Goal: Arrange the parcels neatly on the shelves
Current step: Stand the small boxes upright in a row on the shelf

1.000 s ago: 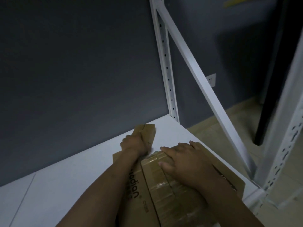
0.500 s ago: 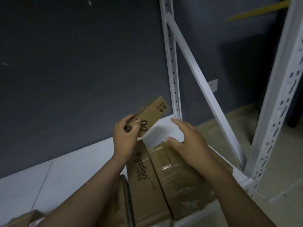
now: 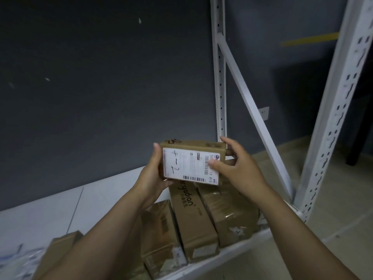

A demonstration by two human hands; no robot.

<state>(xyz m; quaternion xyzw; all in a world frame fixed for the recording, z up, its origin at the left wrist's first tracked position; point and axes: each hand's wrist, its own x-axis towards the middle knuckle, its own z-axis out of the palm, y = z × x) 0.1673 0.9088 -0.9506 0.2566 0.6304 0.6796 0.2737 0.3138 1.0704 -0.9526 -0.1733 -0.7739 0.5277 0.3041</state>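
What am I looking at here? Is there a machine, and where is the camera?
No machine here: a person works with bare hands, and the one picture comes from a camera worn on the head, looking forward and down. The two arms reaching in from below are the wearer's own. The left hand and right hand hold a small cardboard parcel between them, its white shipping label facing the camera, above a white shelf board. On the board lie more brown parcels side by side, among them a long printed box and a tape-wrapped box. The white perforated post belongs to the shelf's frame, before a dark wall.
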